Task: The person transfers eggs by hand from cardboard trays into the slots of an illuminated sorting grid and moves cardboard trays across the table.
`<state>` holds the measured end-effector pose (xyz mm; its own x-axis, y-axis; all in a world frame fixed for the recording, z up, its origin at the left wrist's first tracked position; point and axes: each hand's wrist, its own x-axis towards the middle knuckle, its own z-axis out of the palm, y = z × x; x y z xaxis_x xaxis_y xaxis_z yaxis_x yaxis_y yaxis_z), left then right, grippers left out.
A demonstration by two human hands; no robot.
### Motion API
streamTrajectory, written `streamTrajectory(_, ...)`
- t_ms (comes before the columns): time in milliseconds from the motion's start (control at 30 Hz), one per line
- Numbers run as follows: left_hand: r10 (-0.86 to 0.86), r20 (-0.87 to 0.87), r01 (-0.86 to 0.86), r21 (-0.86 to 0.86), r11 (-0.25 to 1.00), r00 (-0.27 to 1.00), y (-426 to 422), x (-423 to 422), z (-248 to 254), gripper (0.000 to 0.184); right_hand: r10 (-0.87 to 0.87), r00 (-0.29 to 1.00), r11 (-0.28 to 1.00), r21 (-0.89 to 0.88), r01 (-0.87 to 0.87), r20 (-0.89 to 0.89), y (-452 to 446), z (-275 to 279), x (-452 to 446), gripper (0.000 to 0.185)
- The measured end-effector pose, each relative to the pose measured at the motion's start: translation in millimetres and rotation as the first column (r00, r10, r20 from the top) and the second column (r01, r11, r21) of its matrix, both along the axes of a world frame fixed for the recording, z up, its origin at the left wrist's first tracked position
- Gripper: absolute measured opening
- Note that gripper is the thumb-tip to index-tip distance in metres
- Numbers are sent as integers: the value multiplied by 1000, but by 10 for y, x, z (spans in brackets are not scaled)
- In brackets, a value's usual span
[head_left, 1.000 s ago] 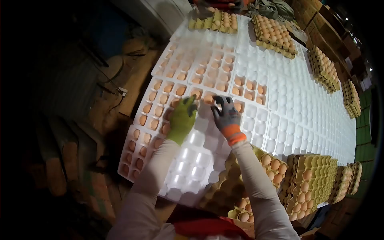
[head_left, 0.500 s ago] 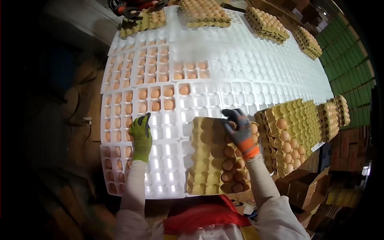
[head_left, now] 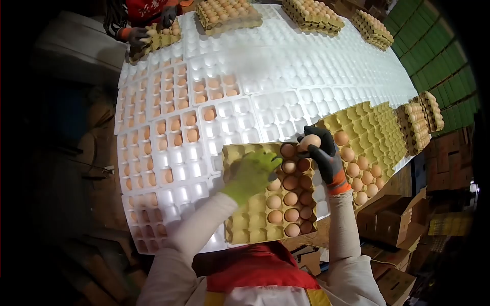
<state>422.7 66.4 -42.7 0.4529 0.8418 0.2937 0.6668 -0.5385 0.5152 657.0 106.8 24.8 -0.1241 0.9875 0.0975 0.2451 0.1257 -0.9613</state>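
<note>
My right hand, in a dark glove with an orange cuff, pinches a brown egg above the far right corner of a yellowish pulp egg tray. Several eggs sit in that tray's right columns, while its left cups hold none. Over the middle of the tray reaches my left hand, in a green glove, its fingers apart beside an egg. Slight blur covers the left glove. To the right, another pulp tray holds several eggs along its near side.
White plastic trays with square cells cover the table, with eggs in many left cells. Stacked egg trays stand along the far edge. At the far left, a co-worker's gloved hand touches a pulp tray. Cardboard boxes stand at lower right.
My left hand has moved right, from the white tray to over the pulp tray. My right hand now holds an egg up at the tray's far corner. The view has shifted slightly.
</note>
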Motion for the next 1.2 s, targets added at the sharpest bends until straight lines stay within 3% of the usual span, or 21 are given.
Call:
streamTrajectory(67,-42,-66,40,-44,998,997,70,75,-111,40,25,905,976,185,-114,424,147,111,-9,38)
streamTrajectory(133,-29,-53,24,-95,995,998,103,62,47,37,142,617,956,54,-288,774,212,152,-166,40)
streamTrajectory(200,91,456,110,-396,912,886,59,-58,271,35,203,212,922,-114,-370,956,270,80,-320,38)
streamTrajectory(233,213,646,208,-511,834,733,47,-134,324,35,214,125,903,-148,-403,969,315,47,-354,33)
streamTrajectory(333,513,656,369,-745,556,554,-55,-225,428,40,149,610,969,7,-247,778,199,269,-200,34)
streamTrajectory(367,290,557,204,-662,722,779,-98,-177,497,40,151,789,980,13,-198,596,181,167,-35,42)
streamTrajectory(400,99,341,90,-496,863,935,-154,-77,560,41,158,958,983,-129,-130,241,86,189,59,46)
streamTrajectory(433,-32,47,44,-274,961,998,-200,8,580,41,129,983,958,-239,-157,-129,-27,235,138,45)
streamTrajectory(467,-60,-56,47,-207,977,997,-245,60,474,42,39,880,918,-330,-218,-474,-99,274,180,44)
streamTrajectory(567,-104,-270,68,-142,988,957,-340,130,51,41,71,955,955,-257,-149,-290,-120,204,188,44)
streamTrajectory(600,-55,-152,15,-254,967,987,-314,82,209,41,198,977,971,-156,-183,83,-93,210,167,44)
streamTrajectory(667,73,55,-36,-495,868,996,-305,-69,646,40,240,620,945,-33,-326,747,-89,206,63,42)
streamTrajectory(700,193,278,37,-652,757,941,-353,-154,628,44,193,432,936,-32,-352,881,-125,245,-56,31)
streamTrajectory(767,526,548,288,-819,497,651,-430,-311,547,53,206,187,915,-122,-384,961,-124,91,-200,23)
streamTrajectory(800,429,635,328,-734,594,642,-450,-312,456,52,208,53,899,-169,-405,977,-114,20,-255,19)
streamTrajectory(867,213,770,392,-517,761,602,-478,-278,276,53,184,87,907,-135,-399,979,-110,-13,-287,24)
streamTrajectory(933,14,381,172,-450,877,925,-530,-166,632,30,189,139,898,-115,-424,972,-94,51,-165,46)
streamTrajectory(967,-30,171,95,-390,916,985,-600,-92,595,30,190,329,875,-8,-485,925,-109,219,-108,28)
streamTrajectory(1000,-35,-54,16,-321,947,998,-673,-10,512,31,177,406,902,18,-432,896,-108,237,-56,35)
streamTrajectory(1067,-157,-384,134,-88,987,910,-684,171,296,35,170,612,943,54,-330,772,-122,265,28,43)
streamTrajectory(1200,-73,-578,86,-6,996,813,-693,421,204,32,150,772,960,95,-263,618,-121,456,-156,40)
